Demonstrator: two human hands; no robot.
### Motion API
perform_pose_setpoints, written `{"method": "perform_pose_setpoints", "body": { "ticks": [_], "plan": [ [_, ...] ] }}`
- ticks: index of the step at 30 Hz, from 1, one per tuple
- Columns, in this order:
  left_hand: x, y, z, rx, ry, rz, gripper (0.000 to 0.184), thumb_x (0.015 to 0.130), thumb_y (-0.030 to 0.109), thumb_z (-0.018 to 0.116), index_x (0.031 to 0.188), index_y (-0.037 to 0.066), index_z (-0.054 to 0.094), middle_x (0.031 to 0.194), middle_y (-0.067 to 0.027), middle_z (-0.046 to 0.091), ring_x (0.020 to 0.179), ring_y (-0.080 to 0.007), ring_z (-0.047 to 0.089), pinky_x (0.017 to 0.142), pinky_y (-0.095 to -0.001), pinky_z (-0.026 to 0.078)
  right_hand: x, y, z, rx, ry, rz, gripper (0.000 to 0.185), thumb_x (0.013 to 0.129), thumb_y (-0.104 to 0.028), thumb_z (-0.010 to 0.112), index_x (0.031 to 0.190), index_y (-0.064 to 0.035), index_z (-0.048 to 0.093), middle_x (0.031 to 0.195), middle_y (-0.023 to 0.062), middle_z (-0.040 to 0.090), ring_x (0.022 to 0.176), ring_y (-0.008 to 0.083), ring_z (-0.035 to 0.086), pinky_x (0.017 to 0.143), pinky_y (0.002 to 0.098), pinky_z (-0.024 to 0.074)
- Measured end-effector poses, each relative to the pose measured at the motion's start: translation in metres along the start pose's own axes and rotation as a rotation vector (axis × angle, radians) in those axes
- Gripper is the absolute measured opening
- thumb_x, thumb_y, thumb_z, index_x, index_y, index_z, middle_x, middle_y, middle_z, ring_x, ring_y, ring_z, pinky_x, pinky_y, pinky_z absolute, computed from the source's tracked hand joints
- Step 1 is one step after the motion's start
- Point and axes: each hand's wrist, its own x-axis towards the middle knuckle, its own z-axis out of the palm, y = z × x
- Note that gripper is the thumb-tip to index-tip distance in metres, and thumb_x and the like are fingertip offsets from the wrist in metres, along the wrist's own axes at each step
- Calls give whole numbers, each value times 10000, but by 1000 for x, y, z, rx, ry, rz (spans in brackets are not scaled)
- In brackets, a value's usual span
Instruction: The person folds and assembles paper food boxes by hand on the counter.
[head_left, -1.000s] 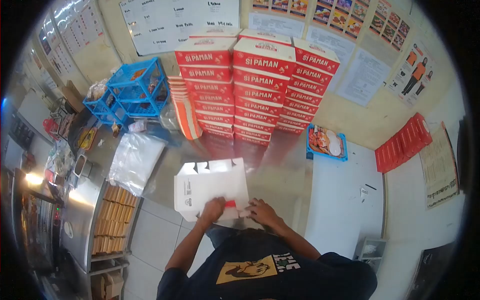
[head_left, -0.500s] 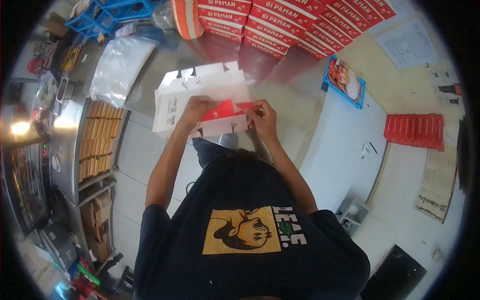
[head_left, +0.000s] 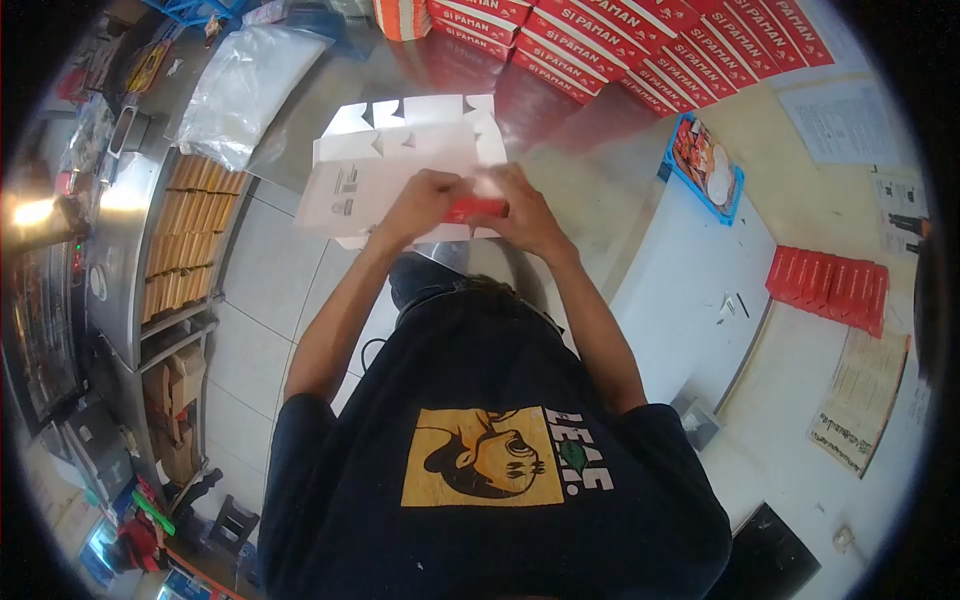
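A partly folded cardboard box [head_left: 385, 160], white inside with notched edge flaps, lies on the steel counter close to my body. Printed dark text marks its left side. My left hand [head_left: 430, 203] is closed at the near part of the box, its fingers on a red panel [head_left: 474, 208]. From the other side my right hand [head_left: 527, 212] pinches the right end of that same panel. Motion smears the fingertips of both hands a little, and they hide part of the fold between them.
Stacked red boxes [head_left: 580, 50] stand along the counter's back. A clear plastic bag [head_left: 245, 90] lies at the left, above a rack of brown-yellow packs [head_left: 195, 240]. To the right are a white tabletop [head_left: 690, 290], a blue-edged food picture [head_left: 705, 165] and red packets [head_left: 828, 285].
My hands have come closer together over the box, and less of the red panel shows between them. The right hand has turned inward over its end. The view has shifted slightly.
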Motion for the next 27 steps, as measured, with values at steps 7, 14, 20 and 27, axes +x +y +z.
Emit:
{"method": "perform_pose_setpoints", "body": {
  "ticks": [7, 14, 20, 27],
  "plan": [
    [-47, 33, -64, 1140, 66, 115, 269, 831, 200, 763, 1063, 68, 734, 1049, -126, 692, 1014, -344, 638, 876, -452, 492, 10, 0, -29, -215, -278, -84, 303, 929, -305, 649, 864, -12, 693, 834, 192, 660, 772, 400, 628, 707, 468, 476],
    [-61, 72, -54, 553, 238, 319, 141, 832, 27, 713, 965, -15, 731, 882, -159, 662, 790, -312, 669, 695, -395, 526, 26, -47, -53, -219, -411, -73, 317, 920, -289, 649, 842, 17, 674, 789, 238, 649, 719, 412, 611, 681, 465, 472],
    [-69, 69, -40, 587, 157, 640, 244, 811, -8, 730, 1054, 17, 737, 998, -141, 629, 837, -253, 665, 733, -374, 541, 30, -58, -47, -51, -616, -86, 311, 910, -298, 673, 919, 12, 694, 732, 216, 628, 741, 371, 651, 696, 444, 490],
    [-73, 13, -13, 481, 495, 712, 574, 713, 383, 884, 1088, 29, 634, 1068, -191, 530, 911, -341, 581, 762, -439, 506, 22, -12, 5, 3, 65, -150, 365, 920, -303, 715, 1148, -26, 655, 1089, 126, 643, 842, 202, 669, 696, 351, 537]
  ]
}}
